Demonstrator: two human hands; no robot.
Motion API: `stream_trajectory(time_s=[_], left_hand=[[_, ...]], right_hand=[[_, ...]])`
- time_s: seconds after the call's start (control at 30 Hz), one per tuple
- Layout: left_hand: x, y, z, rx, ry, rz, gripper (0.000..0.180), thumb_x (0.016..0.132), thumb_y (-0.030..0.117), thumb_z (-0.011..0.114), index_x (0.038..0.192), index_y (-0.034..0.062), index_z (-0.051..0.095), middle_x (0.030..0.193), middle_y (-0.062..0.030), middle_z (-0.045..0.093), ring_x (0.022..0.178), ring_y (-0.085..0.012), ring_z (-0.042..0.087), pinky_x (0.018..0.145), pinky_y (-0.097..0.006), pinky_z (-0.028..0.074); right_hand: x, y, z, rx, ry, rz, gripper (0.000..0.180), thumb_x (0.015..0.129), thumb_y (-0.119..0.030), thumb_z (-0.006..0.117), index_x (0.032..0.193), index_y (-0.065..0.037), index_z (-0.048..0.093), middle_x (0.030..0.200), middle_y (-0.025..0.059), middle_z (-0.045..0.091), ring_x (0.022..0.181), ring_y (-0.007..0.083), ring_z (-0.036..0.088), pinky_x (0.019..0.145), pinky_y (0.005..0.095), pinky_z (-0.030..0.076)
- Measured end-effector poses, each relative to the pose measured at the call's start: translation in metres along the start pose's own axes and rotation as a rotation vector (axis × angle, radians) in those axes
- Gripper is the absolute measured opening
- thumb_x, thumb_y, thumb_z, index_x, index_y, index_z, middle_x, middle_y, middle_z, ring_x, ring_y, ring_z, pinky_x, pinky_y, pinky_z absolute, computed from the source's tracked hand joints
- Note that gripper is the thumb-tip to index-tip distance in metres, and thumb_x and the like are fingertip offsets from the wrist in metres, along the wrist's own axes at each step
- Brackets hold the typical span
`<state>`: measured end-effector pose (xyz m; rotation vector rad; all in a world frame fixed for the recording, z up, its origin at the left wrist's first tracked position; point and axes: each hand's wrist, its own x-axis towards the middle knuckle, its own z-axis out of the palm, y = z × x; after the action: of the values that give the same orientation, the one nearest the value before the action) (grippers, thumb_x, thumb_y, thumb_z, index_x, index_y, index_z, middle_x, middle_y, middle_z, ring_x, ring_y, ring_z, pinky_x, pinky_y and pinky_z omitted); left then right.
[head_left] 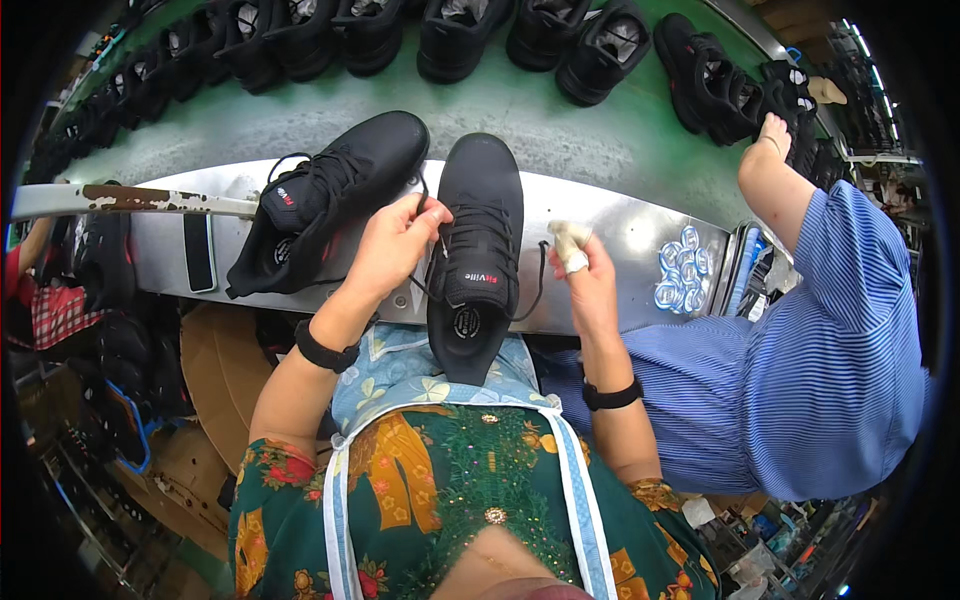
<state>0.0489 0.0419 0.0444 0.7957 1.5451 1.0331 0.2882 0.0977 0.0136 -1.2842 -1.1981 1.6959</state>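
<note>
Two black lace-up shoes lie in front of me. The right shoe [482,215] points away from me, its heel against my apron. To its left, the other shoe [320,190] lies at a slant with its lace loose. My left hand [398,242] is closed in a pinch on a black shoelace at the left side of the right shoe. On that shoe's other side, my right hand [590,280] is closed, with a pale covering [570,238] over a fingertip. A second lace end [541,272] runs from the shoe to those fingertips.
A metal ledge [630,235] fronts the green work surface [400,110]. Black shoes [455,40] line the far side. A phone [199,252] lies left, below a chipped metal bar [130,200]. Small clear-and-blue round items [685,270] sit right, beside a co-worker's striped blue clothing [840,350].
</note>
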Motion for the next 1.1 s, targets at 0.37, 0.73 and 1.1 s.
stream_trajectory(time_s=[0.37, 0.73, 1.1], left_hand=[[0.019, 0.011, -0.007, 0.153, -0.361, -0.091, 0.015, 0.079, 0.014, 0.068, 0.076, 0.0070, 0.055, 0.065, 0.0075, 0.045, 0.057, -0.0018, 0.038, 0.049, -0.020, 0.029], [0.003, -0.017, -0.023, -0.217, -0.369, -0.243, 0.013, 0.084, 0.015, 0.063, 0.081, 0.0111, 0.051, 0.069, 0.0088, 0.044, 0.053, 0.0001, 0.032, 0.045, -0.017, 0.023], [-0.010, 0.009, -0.002, 0.600, -0.030, 0.477, 0.018, 0.079, 0.015, 0.067, 0.077, 0.0006, 0.056, 0.064, -0.0017, 0.047, 0.059, -0.0087, 0.046, 0.053, -0.027, 0.040]], right_hand=[[0.023, -0.076, 0.050, -0.733, -0.455, -0.126, 0.049, 0.076, -0.011, 0.068, 0.123, -0.010, 0.051, 0.079, 0.0048, 0.058, 0.062, 0.0103, 0.048, 0.061, 0.0253, 0.043], [0.024, -0.011, 0.023, 0.308, -0.439, 0.335, 0.050, 0.081, -0.009, 0.062, 0.128, -0.006, 0.046, 0.080, 0.0002, 0.051, 0.070, 0.0087, 0.049, 0.064, 0.0215, 0.041], [0.010, -0.062, 0.051, -0.717, -0.452, -0.121, 0.052, 0.080, -0.010, 0.065, 0.128, -0.009, 0.046, 0.077, 0.0013, 0.053, 0.068, 0.0068, 0.049, 0.063, 0.0253, 0.043]])
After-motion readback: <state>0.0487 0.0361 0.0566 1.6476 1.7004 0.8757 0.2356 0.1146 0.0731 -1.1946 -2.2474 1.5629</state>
